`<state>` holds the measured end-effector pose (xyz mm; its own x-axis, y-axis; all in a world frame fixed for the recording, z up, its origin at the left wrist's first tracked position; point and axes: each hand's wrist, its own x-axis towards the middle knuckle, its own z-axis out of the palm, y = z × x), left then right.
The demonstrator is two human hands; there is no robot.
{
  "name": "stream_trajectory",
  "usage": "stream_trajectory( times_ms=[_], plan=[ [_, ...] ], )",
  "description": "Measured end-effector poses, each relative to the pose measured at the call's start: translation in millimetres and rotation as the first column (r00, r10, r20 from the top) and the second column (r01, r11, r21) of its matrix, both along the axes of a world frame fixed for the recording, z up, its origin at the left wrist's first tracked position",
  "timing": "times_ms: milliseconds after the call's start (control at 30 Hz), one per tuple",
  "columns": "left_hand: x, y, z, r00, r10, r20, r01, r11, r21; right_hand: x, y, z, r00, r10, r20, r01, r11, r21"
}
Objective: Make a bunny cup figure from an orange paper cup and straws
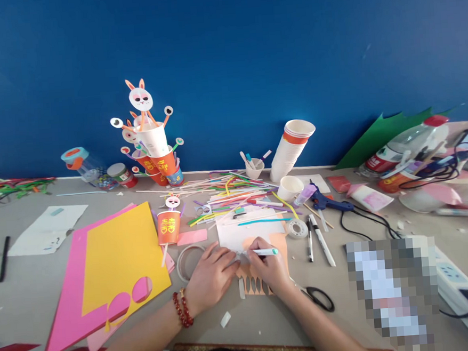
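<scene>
My right hand [267, 266] is closed round a white marker [267, 252] with a teal end. The marker's tip points left, close to my left fingertips. My left hand [212, 276] lies with fingers stretched out over the paper; a small white piece [242, 256] shows by its fingertips, partly hidden. Under my right hand is an orange sheet [279, 244] with leaf-shaped holes cut along its near edge. White paper [230, 232] lies just beyond. A roll of tape [182, 264] sits beside my left hand, and black-handled scissors [320, 299] lie right of my right wrist.
Rabbit-topped paper cups [167, 225] stand left, near yellow card [123, 258] on pink card [69, 294]. Coloured sticks [239, 194] lie scattered behind. A leaning cup stack [290, 153], blue glue gun [332, 203] with its cord, pens [322, 241] and a power strip [453, 278] are right.
</scene>
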<state>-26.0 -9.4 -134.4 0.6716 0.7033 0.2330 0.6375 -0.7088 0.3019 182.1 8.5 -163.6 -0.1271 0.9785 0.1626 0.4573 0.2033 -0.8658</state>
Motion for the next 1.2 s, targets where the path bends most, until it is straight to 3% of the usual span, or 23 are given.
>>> stream_trajectory(
  times_ms=[567, 800, 1200],
  plan=[
    [0.8, -0.2, 0.6, 1.000, 0.004, -0.018, -0.003, 0.999, 0.032, -1.1, 0.5, 0.1, 0.999, 0.042, 0.010, -0.042, 0.999, 0.010],
    [0.4, -0.1, 0.9, 1.000, 0.002, -0.020, -0.001, 1.000, 0.023, -1.9, -0.1, -2.5, 1.000, -0.002, -0.020, 0.002, 1.000, 0.001],
    [0.1, -0.2, -0.7, 1.000, 0.004, -0.021, -0.003, 0.999, 0.035, -3.5, -0.1, 1.6, 0.998, 0.036, 0.053, -0.036, 0.999, -0.004]
  ],
)
